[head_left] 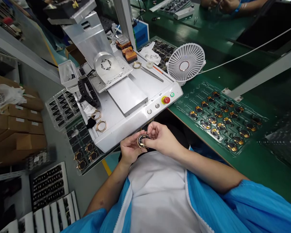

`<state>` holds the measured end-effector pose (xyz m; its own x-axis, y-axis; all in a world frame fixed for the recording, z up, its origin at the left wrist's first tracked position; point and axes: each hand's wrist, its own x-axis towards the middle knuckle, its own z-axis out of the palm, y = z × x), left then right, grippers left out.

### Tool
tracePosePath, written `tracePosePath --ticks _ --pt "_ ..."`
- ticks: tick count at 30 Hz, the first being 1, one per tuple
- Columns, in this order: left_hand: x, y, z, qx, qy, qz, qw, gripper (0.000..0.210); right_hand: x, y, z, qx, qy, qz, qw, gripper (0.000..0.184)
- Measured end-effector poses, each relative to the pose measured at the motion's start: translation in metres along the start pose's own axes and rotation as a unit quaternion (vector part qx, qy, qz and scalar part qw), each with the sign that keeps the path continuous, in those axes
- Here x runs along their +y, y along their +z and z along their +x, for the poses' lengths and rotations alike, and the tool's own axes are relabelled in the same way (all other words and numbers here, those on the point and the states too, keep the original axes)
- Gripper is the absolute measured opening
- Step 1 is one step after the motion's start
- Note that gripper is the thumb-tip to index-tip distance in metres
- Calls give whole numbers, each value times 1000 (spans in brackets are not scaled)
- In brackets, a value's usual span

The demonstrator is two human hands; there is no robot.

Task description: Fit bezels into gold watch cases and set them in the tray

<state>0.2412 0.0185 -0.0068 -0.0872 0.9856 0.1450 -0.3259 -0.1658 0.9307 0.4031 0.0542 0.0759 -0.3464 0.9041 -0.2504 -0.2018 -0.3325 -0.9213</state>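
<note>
In front of my chest, a round watch case [141, 141] with a gold-coloured rim and dark inside rests in the fingers of my left hand [129, 150], which are closed on its edge. My right hand [164, 139] grips the same watch case from the other side, its thumb lying across the open face and its other fingers curled. Part of the case is hidden under that thumb. Just beyond both hands is the white front of a bench machine [135, 121] with a red button [166, 100]. Two gold-coloured rings [101, 126] lie on the machine's left corner.
On the green table at right, a clear tray [196, 121] holds several round watch parts. A white fan [185, 63] stands behind it. Trays of dark parts [81, 145] sit to the left of the machine. Tweezers [151, 73] lie on top. Another person's hands [226, 5] are across the table.
</note>
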Motion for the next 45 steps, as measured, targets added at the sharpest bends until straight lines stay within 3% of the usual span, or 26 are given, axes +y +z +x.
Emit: tracePosePath --ticks 7,18,27,32,37,42,45 --pt "0 6 1 4 57 -5 998 61 2 1 -1 2 4 3 1000 31" --pt "0 7 3 11 81 7 997 56 3 -1 2 -21 8 29 999 35" --pt "-3 1 1 1 40 55 998 55 10 -17 11 -71 171 12 983 58" --pt "-1 2 3 -5 22 46 999 53 15 -9 12 -38 152 48 987 69" --pt "9 9 9 40 16 -46 998 43 -4 -10 35 -49 114 -23 992 58" --pt "27 4 14 3 -47 -57 997 36 -36 -31 91 108 28 -30 993 34" --pt "30 -2 13 -11 -28 -3 1000 49 -45 -36 113 141 16 -35 989 28"
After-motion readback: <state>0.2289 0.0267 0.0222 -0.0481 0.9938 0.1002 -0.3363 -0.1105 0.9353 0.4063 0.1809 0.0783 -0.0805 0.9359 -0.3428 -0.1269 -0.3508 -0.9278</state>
